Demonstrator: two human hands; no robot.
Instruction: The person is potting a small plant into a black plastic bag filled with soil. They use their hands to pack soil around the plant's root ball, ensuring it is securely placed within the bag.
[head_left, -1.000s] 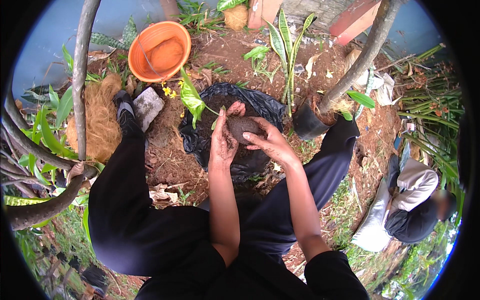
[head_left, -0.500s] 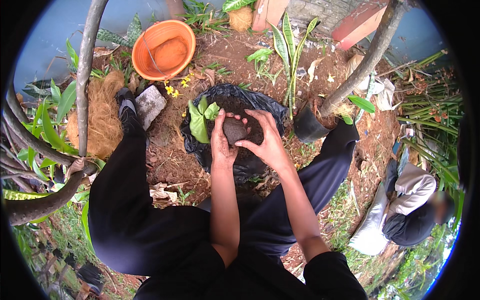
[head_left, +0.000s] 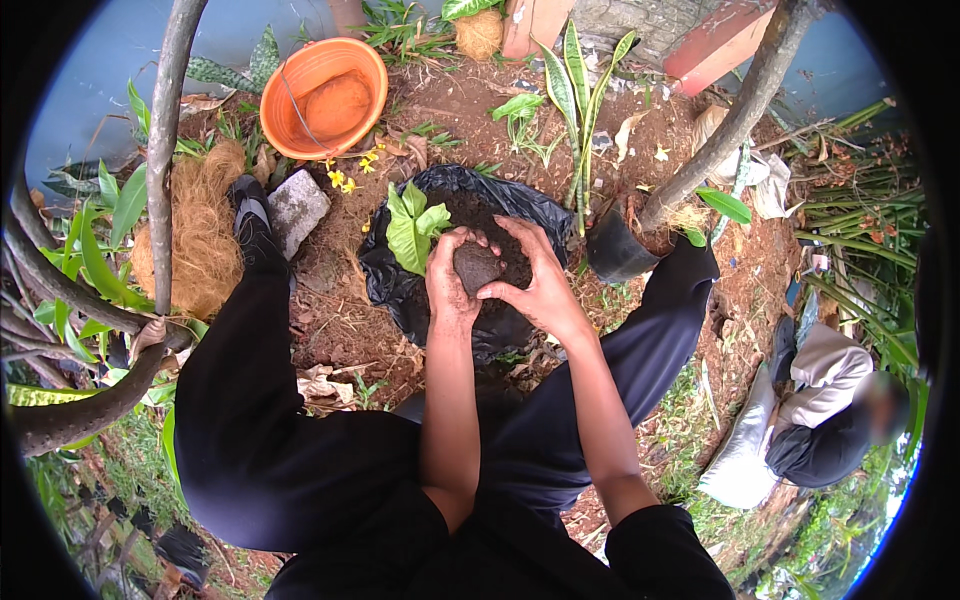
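My soiled left hand [head_left: 448, 280] and right hand [head_left: 537, 280] are closed round a dark ball of soil [head_left: 474, 266], the left on its near-left side, the right curving over its right side. A green leafy plant [head_left: 410, 228] leans out just left of the ball; whether its stem runs into the ball is hidden. Both hands are over a black plastic bag [head_left: 390, 300] holding loose dark soil [head_left: 510, 325] on the reddish ground.
An orange bucket [head_left: 320, 70], stone block [head_left: 298, 210] and coir heap [head_left: 190, 235] sit left. A black pot [head_left: 615, 245], snake plant [head_left: 575, 100] and branches [head_left: 745, 110] stand ahead and right. A person [head_left: 830, 410] sits at far right beside a pale sack [head_left: 740, 460].
The leafy plant has swung down and right, closer over the bag and hands. My right hand has shifted its grip around the soil ball; my left fingers now curl more over its top.
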